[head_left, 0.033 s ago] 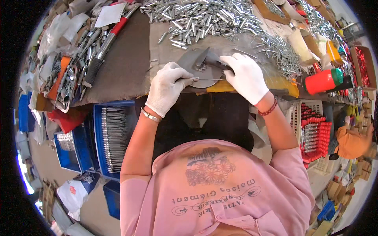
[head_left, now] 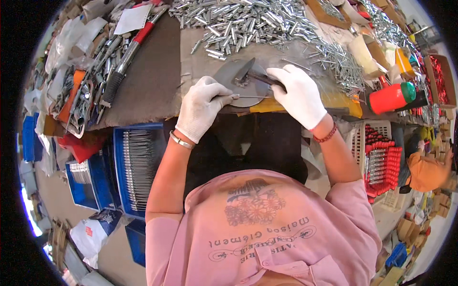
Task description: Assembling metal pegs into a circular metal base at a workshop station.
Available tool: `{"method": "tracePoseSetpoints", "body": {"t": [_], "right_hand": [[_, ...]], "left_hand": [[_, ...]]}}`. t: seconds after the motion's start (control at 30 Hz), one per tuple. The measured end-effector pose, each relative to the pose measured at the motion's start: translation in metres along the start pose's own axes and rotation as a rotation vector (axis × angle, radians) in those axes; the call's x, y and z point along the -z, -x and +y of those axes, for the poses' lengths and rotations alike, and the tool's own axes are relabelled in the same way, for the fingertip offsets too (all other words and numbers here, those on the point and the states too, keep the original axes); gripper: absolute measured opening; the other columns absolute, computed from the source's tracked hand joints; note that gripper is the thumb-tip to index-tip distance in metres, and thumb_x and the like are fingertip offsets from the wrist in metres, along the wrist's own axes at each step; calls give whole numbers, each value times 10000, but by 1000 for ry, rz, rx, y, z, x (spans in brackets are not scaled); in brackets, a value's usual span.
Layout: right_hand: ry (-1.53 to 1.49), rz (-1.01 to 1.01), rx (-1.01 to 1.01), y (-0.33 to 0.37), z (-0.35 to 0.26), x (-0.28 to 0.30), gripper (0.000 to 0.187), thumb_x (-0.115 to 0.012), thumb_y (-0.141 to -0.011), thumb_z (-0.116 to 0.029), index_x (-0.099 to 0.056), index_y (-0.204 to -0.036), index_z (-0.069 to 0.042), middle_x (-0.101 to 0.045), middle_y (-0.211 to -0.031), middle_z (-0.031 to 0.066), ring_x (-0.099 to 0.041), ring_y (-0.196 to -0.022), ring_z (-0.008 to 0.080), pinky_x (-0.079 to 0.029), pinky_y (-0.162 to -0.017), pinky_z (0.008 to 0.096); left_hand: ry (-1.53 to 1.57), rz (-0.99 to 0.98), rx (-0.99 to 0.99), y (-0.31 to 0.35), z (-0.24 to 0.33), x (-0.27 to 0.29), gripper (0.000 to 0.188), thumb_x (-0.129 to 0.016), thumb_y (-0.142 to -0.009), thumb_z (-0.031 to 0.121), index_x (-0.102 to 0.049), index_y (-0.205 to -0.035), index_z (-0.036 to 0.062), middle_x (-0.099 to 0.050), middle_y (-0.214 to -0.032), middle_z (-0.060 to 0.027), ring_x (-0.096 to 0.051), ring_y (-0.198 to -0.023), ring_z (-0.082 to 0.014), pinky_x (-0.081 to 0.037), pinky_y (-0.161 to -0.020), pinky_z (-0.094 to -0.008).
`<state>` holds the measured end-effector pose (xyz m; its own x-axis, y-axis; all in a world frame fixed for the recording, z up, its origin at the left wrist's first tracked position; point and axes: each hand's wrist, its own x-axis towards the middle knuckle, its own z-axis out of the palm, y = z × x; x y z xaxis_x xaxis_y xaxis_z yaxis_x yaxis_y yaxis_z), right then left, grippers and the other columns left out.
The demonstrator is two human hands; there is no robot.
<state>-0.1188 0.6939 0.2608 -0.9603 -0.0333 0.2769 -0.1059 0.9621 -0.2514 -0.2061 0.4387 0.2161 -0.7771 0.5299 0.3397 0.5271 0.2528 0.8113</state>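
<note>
My left hand (head_left: 204, 106), in a white glove, pinches a thin metal rod (head_left: 255, 97) with a small fitting at its near-finger end. The rod lies level toward the right, over the front edge of a grey rounded plate (head_left: 248, 102) on the bench. Also gloved in white, my right hand (head_left: 299, 94) is closed round the dark handle of a hammer (head_left: 244, 70). The hammer head rests over or just above the plate; contact cannot be made out. The rod's right end comes close to my right fingers, which partly hide the handle.
Loose silver metal sleeves (head_left: 238, 28) and thin pins (head_left: 341, 66) heap across the bench's far side. Tools crowd the left. A red and green container (head_left: 391, 99) stands right. Blue bins (head_left: 119, 167) with rods and a red-handled screwdriver crate (head_left: 381, 162) flank me. Another person (head_left: 427, 169) is far right.
The hammer has tilted slightly, its handle now a little lower and sharper. My hands have barely moved, and the rod stays in my left fingers.
</note>
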Motion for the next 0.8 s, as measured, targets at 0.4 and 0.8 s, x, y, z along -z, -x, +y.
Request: {"method": "tracePoseSetpoints", "body": {"t": [0.4,0.8], "right_hand": [[-118,251,212,47,-23,-1,453,-719,-872,8,-728,-1303,-132,-697,-1001,94,-678,-920,303,-562,-815,379],[-49,117,184,47,-34,6,439,-732,-883,1,-729,-1306,-114,-695,-949,99,-681,-843,308,-564,-760,400]], "left_hand": [[-68,4,-68,-3,2,1,123,-831,-809,58,-782,-922,52,-674,-902,-104,-677,-886,-291,-538,-783,-379],[28,-2,19,2,-2,4,114,-833,-809,49,-777,-906,30,-667,-899,-108,-671,-865,-287,-530,-773,-373]]}}
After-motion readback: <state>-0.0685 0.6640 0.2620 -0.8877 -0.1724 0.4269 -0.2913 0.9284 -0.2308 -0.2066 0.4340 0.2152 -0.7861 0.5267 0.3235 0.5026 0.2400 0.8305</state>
